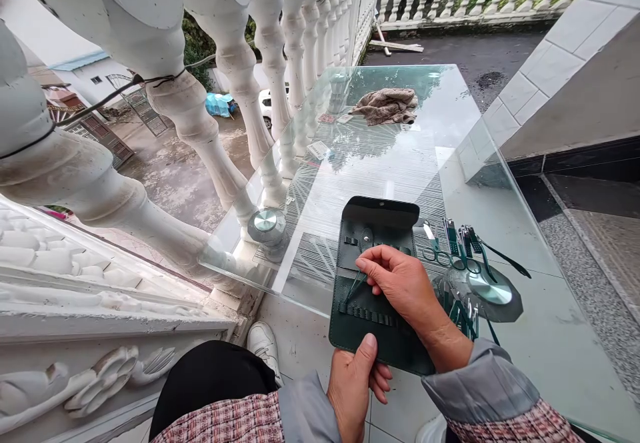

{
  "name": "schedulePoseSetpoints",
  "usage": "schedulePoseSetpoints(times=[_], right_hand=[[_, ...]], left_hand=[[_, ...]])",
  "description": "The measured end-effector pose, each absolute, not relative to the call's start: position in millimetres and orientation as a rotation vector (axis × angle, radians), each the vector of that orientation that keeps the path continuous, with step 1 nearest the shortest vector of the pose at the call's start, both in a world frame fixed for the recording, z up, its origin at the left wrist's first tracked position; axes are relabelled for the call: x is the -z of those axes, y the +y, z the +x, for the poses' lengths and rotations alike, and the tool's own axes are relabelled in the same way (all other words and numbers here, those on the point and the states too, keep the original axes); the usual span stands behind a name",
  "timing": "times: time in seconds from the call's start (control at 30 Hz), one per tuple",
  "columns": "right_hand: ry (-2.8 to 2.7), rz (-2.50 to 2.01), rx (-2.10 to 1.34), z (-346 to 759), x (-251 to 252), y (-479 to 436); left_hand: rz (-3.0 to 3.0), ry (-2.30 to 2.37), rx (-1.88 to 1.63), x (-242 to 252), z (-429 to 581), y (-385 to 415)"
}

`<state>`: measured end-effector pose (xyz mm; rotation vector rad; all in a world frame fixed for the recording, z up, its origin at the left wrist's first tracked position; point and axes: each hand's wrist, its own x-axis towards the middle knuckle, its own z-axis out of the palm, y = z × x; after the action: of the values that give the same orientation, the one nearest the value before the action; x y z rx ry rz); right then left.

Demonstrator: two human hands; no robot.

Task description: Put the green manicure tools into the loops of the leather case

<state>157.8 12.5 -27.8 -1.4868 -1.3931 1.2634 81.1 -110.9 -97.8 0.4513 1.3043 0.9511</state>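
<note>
Here, manicure case [375,316] open at glass table [390,156] near edge, long axis pointing away from me, flap far. My left hand [355,380] clamps its near edge; my right hand [400,283] pinches thin tool [354,288] inside.

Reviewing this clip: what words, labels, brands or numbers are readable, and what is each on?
No text is readable here.
Sticker on the glass table: print too small and blurred.
Green case held in the left hand: no lettering shows.
Thin tool pinched by the right hand: no legible marking.
</note>
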Motion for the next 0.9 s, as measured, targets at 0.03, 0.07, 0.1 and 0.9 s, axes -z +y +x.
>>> schedulePoseSetpoints(times=[0.03, 0.07, 0.1, 0.9], right_hand=[[-1.422, -1.489, -1.251, 157.8, 29.5, 11.9], [-1.464, -1.487, -1.231, 157.8, 31.4, 11.2], [-1.519, -1.477, -1.197, 157.9, 33.2, 10.4], [-2.007, -1.461, -1.043, 158.6, 25.4, 5.6]], left_hand=[[0.445, 1.305, -0.952, 97.3, 81.3, -111.1], [0.440, 1.303, -0.954, 96.8, 81.6, -111.2], [0.436, 1.301, -0.956, 96.5, 81.8, -111.2], [0.456, 1.269, -0.961, 92.2, 80.9, -110.2]])
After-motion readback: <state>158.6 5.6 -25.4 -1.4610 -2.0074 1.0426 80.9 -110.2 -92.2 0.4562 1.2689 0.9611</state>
